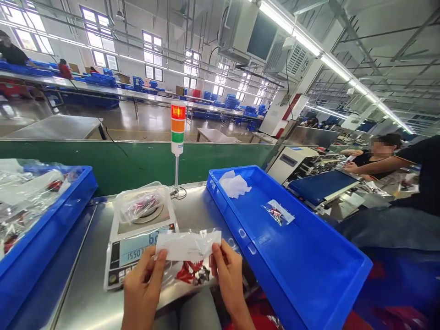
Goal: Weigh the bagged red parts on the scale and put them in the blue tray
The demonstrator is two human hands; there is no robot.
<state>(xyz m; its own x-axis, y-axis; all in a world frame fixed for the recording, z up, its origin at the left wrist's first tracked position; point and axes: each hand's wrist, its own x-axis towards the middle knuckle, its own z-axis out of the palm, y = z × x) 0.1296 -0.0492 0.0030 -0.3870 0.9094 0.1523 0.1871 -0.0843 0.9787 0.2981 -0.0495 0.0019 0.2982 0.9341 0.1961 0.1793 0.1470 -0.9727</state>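
Both my left hand (144, 286) and my right hand (228, 279) pinch the top edge of a clear plastic bag (192, 270), which holds red parts and small dark metal pieces. A white paper slip (188, 245) lies along the bag's upper part, between my thumbs. Just behind my left hand stands a digital scale (140, 243), its display partly hidden by that hand. On its round pan rests another clear bag with red contents (140, 204).
A blue plastic tray (288, 243) on the right holds a small bagged item (278, 212) and white wrapping (234, 184). Another blue tray (44, 206) on the left is piled with bags. A stack light (178, 128) rises behind the scale. A co-worker (374, 158) sits at a machine on the right.
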